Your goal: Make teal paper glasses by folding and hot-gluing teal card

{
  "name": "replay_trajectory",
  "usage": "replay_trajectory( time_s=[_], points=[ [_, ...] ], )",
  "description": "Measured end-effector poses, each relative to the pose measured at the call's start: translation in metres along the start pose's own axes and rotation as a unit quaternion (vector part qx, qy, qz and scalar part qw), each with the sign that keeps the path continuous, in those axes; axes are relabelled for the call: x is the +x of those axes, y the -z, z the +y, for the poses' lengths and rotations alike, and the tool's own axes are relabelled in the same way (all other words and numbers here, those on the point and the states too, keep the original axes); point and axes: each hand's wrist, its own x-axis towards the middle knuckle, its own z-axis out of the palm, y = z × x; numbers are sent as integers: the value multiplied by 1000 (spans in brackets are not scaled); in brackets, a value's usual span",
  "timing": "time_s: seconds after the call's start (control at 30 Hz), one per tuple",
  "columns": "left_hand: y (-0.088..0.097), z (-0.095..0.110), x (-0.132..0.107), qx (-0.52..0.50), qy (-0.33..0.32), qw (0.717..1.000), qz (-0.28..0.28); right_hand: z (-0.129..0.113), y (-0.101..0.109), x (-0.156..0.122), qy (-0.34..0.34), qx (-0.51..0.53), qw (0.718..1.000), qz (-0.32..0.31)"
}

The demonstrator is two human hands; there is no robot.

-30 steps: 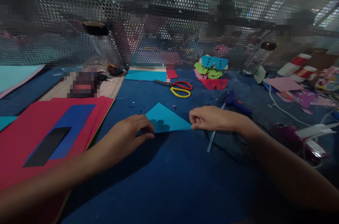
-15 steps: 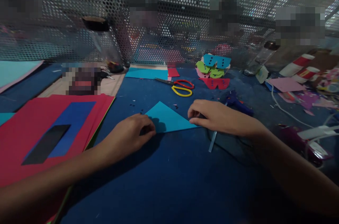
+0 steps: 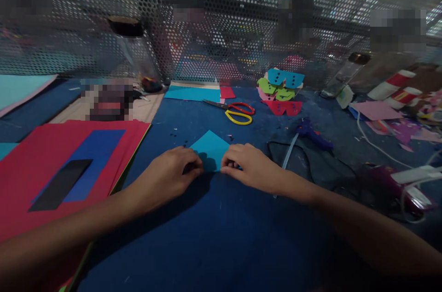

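A light-blue sheet of paper [image 3: 210,151], folded to a triangle with its peak pointing away from me, lies flat on the dark blue table [image 3: 221,236]. My left hand [image 3: 174,167] pinches its near edge toward the left corner, fingers curled. On the same edge, closer to the middle, my right hand [image 3: 247,165] presses with thumb and fingertips together; it covers the right part of the paper. Beyond the peak rest scissors [image 3: 229,111] with one red and one yellow handle.
Red paper sheets [image 3: 31,163] with blue and black strips on top lie at left. Paper cut-outs [image 3: 283,80] with punched dots are stacked at the back. A blue glue gun [image 3: 312,135] with a cord sits right. A perforated metal screen [image 3: 221,29] stands behind.
My right hand has slid left along the near edge of the folded paper, from its right corner toward the middle. My left hand has stayed in place.
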Motion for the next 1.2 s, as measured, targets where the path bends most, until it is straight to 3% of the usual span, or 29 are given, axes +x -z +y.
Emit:
replay_trajectory(
  time_s=[0.77,1.2],
  points=[
    [2,2,0,26,3,1000,-7,-4,-3,1,-50,-13,999,13],
    [-6,-1,-5,40,-59,997,3,-5,-3,-1,-58,-17,998,11]
  ],
)
